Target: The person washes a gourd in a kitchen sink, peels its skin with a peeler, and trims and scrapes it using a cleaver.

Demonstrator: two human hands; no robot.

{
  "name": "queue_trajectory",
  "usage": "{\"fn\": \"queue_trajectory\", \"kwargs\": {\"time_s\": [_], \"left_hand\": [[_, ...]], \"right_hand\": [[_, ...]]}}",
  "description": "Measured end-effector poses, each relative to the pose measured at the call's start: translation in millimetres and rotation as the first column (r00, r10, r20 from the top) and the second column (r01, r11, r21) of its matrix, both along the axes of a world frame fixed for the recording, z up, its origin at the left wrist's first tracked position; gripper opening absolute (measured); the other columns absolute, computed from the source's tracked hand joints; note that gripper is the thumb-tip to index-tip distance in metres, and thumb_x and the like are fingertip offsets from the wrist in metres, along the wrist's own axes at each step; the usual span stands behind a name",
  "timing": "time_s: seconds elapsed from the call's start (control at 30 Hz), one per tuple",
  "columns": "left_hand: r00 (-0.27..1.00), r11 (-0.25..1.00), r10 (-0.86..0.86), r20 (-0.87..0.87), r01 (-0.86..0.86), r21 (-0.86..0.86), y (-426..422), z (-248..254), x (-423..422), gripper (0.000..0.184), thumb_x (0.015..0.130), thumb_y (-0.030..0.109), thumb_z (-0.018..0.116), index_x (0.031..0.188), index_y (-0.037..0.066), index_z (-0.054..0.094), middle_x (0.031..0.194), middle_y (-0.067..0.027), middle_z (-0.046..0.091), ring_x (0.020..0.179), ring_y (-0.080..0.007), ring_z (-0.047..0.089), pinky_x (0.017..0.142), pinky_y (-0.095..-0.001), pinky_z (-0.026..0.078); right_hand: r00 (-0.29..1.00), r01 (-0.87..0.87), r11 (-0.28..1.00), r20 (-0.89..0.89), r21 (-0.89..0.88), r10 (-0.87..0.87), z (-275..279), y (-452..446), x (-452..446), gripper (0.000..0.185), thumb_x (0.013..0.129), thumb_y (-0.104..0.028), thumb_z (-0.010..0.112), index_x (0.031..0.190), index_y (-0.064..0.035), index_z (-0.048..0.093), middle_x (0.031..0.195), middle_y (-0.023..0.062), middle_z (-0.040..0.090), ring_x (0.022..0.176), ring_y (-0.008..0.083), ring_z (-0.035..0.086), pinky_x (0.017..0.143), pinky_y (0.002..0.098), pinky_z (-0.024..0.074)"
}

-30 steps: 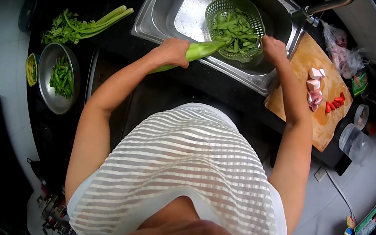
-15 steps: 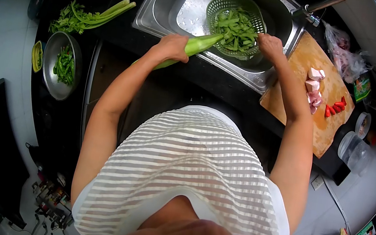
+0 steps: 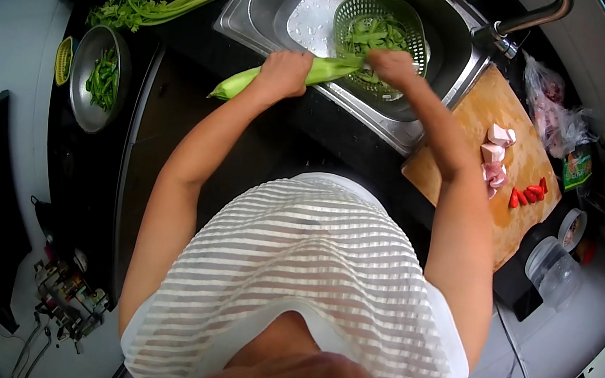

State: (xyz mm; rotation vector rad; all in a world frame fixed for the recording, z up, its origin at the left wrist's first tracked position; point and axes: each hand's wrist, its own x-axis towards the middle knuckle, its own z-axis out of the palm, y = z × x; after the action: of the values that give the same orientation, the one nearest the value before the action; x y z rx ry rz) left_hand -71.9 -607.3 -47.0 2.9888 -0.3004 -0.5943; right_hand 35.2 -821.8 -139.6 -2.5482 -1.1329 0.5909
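Observation:
A long, light-green gourd (image 3: 240, 83) is wrapped in my left hand (image 3: 286, 73) around its middle. One end points toward the sink and reaches over its near rim; the other sticks out past my wrist to the left. My right hand (image 3: 391, 68) is closed at the gourd's sink end, above the basket; whatever its fingers hold is hidden and blurred. Below it, a green perforated basket (image 3: 418, 43) stands in the steel sink (image 3: 287, 8), with flat green strips (image 3: 375, 33) inside.
A wooden cutting board (image 3: 482, 107) right of the sink bears pale meat chunks (image 3: 496, 148) and red chili pieces (image 3: 529, 195). A faucet (image 3: 531, 19) and a plastic bag (image 3: 549, 105) are behind it. Celery (image 3: 153, 7) and a metal bowl (image 3: 79, 102) of cut greens (image 3: 102, 82) lie left.
My right hand has moved left from the basket's right side to the gourd's end. My left hand and the gourd have shifted slightly, and more of the gourd's near end now shows.

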Motion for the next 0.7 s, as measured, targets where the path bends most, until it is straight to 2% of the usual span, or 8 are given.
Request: {"fn": "queue_trajectory", "kwargs": {"time_s": [0.03,0.13,0.23,0.33,0.47,0.57,0.67,0.7], "left_hand": [[1.0,1.0,0.012,0.019,-0.011,-0.022,2.6,0.0,-0.3,0.031,0.059,0.009,0.062,0.086,0.001,0.05,0.081,-0.0185,0.058,0.077,-0.035,0.059,0.068,-0.0417,0.048],[0.995,0.993,0.093,-0.038,-0.095,-0.069,4.0,0.9,0.9,0.039,0.058,0.013,0.065,0.09,0.001,0.046,0.085,-0.0197,0.057,0.082,-0.0374,0.056,0.07,-0.0447,0.046],[0.994,0.997,0.068,-0.08,-0.071,-0.029,1.2,6.4,1.8,0.046,0.058,0.019,0.068,0.094,0.002,0.044,0.088,-0.0193,0.056,0.085,-0.038,0.055,0.074,-0.0448,0.044],[0.98,0.987,0.115,-0.163,-0.132,-0.094,3.5,6.7,-0.2,0.047,0.059,0.017,0.065,0.098,0.001,0.042,0.094,-0.0217,0.054,0.09,-0.0397,0.053,0.079,-0.0446,0.043],[0.947,0.961,0.16,-0.279,-0.213,-0.175,13.5,-6.3,-3.8,0.054,0.06,0.02,0.065,0.104,0.003,0.039,0.101,-0.0239,0.049,0.096,-0.0418,0.049,0.082,-0.0458,0.041],[0.941,0.96,0.125,-0.313,-0.195,-0.203,8.9,7.9,-1.9,0.055,0.06,0.024,0.064,0.106,0.005,0.038,0.107,-0.024,0.045,0.1,-0.0393,0.047,0.082,-0.0431,0.04],[0.94,0.956,0.179,-0.29,-0.235,-0.173,3.2,16.5,6.1,0.057,0.059,0.023,0.064,0.107,0.006,0.039,0.103,-0.0228,0.049,0.096,-0.0404,0.049,0.081,-0.044,0.041],[0.943,0.966,0.158,-0.294,-0.21,-0.154,2.2,17.0,9.4,0.057,0.058,0.024,0.064,0.106,0.006,0.039,0.099,-0.0225,0.051,0.094,-0.0402,0.051,0.08,-0.0445,0.041]], "right_hand": [[0.996,0.014,0.99,0.087,-0.143,-0.002,-1.7,-19.7,6.0,0.018,0.081,-0.026,0.044,0.087,-0.0125,0.054,0.072,0.0124,0.061,0.067,0.0288,0.059,0.054,0.0394,0.0458],[0.993,0.099,0.983,0.087,-0.156,-0.086,-8.6,-51.1,13.4,0.023,0.083,-0.027,0.043,0.085,-0.0072,0.054,0.075,0.0171,0.06,0.073,0.0319,0.06,0.061,0.0429,0.0459],[0.895,0.444,0.896,-0.048,0.004,-0.443,4.6,-55.8,24.5,0.023,0.078,-0.022,0.045,0.084,-0.0031,0.055,0.081,0.0212,0.059,0.08,0.0383,0.056,0.071,0.0452,0.0436],[0.853,0.507,0.855,-0.206,0.11,-0.479,-10.5,-58.4,28.2,0.026,0.074,-0.023,0.044,0.084,-0.0039,0.058,0.083,0.0212,0.059,0.083,0.0379,0.056,0.075,0.0434,0.0433],[0.759,0.584,0.81,-0.388,0.054,-0.522,-11.8,-55.3,16.0,0.034,0.072,-0.035,0.049,0.08,-0.0039,0.06,0.081,0.0175,0.06,0.081,0.0321,0.057,0.073,0.038,0.043],[0.731,0.592,0.801,-0.36,-0.09,-0.58,15.4,-51.8,8.6,0.043,0.072,-0.045,0.052,0.078,-0.0035,0.061,0.079,0.016,0.06,0.078,0.029,0.058,0.07,0.0371,0.0426],[0.588,0.711,0.702,-0.518,-0.035,-0.621,-0.2,-53.0,9.0,0.047,0.073,-0.049,0.053,0.077,-0.0027,0.061,0.073,0.0122,0.06,0.072,0.0235,0.058,0.065,0.0346,0.0422],[0.588,0.702,0.71,-0.614,0.063,-0.526,-5.3,-55.8,8.7,0.04,0.075,-0.041,0.053,0.081,-0.0028,0.062,0.069,0.0093,0.059,0.066,0.0184,0.056,0.061,0.0307,0.0418]]}}
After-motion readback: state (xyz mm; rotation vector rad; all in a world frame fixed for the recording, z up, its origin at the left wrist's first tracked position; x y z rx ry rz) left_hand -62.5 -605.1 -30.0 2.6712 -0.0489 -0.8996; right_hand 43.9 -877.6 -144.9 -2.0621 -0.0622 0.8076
